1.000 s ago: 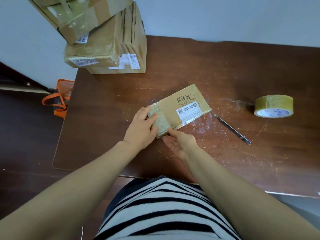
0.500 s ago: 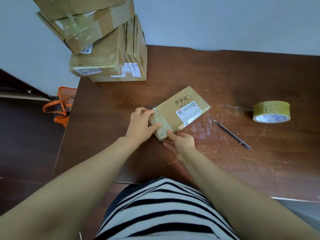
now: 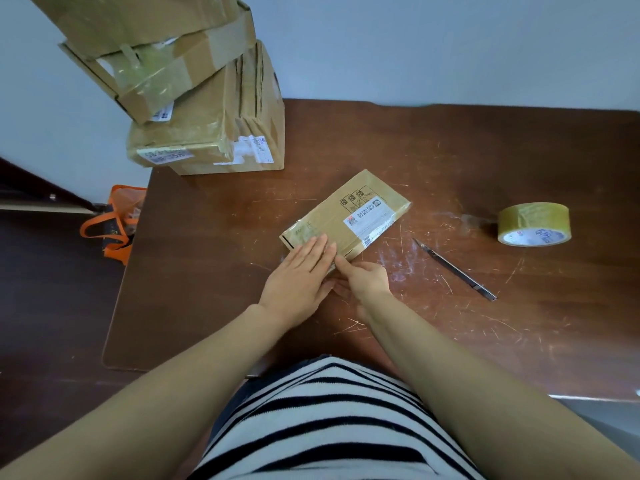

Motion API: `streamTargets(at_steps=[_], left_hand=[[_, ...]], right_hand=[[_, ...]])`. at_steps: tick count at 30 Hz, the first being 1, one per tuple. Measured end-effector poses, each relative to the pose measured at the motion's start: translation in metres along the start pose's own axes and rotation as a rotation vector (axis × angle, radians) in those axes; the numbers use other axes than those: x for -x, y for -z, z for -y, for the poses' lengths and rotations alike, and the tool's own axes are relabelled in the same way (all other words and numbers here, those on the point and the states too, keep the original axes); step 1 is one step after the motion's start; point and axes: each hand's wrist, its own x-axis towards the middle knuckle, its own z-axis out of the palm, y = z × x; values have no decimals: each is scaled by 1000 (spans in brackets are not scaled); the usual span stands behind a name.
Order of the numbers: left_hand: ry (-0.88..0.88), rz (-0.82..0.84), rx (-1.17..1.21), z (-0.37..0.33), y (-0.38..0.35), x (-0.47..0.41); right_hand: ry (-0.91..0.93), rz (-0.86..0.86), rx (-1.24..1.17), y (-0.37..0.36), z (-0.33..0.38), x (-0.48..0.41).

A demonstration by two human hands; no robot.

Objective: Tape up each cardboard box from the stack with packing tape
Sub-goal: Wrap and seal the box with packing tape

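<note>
1. Head view: small cardboard box [image 3: 349, 213] lay flat on the counter [image 3: 450, 150] at centre of frame. It sat diagonally, long axis running lower left to upper right.
2. White label [image 3: 369, 220] was on the box top toward its right end, with printed phone icons just above it.
3. Left hand [image 3: 298, 275] was palm-down on the box's lower-left end. Its fingers [image 3: 320, 245] were straight and together, pressing flat on the top face and gripping nothing.
4. Box surface by those fingers looked glossier than the rest; couldn't tell if that was tape.
5. Right hand [image 3: 365, 278] sat just right of the left hand, against the box's near edge. One digit touched the near corner. The other fingers stretched out low over the counter, partly hidden under the left hand, and held nothing.
6. Tape roll [image 3: 533, 223] sat on the counter at right of frame, well apart from the box and both hands.
7. Cutter [image 3: 453, 268] lay between box and tape roll, tip pointing up-left toward the box, touching neither.
8. Stack of cardboard boxes [image 3: 207, 116] stood at upper left of frame, on the counter's far-left corner by the wall [image 3: 450, 46]. Upper boxes were tilted and overhung the left edge; the top one was cut off by the frame.
9. Orange bag [image 3: 117, 220] was on the floor, left of the counter.
10. Striped shirt [image 3: 329, 417] filled bottom centre.
</note>
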Motion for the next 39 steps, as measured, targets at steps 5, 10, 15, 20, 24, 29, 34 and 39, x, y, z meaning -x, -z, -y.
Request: streamTargets(at_steps=[5,10,15,20,24,29,34,39], left_hand=[[-20,-67,-51,3,2,-5],[48,-83,41,-2,8,-6],[56,-55,-4,-13,9,-4],[79,-81,-62,-21,12,3],[120,-83,-76,-22,20,-7],[162,-83,-72,-19,33,-11],[180,-87,-155,-29,43,-19],[81,-75,-203,-22,50,-25]], right_hand=[[-8,50,7,4,1,5],[-45,104,-14,8,6,7],[-53,102,125,9,7,5],[3,57,286,10,24,0],[-83,66,196,8,40,4],[-31,91,215,6,51,2],[-12,131,173,0,50,7],[8,128,150,-2,51,6]])
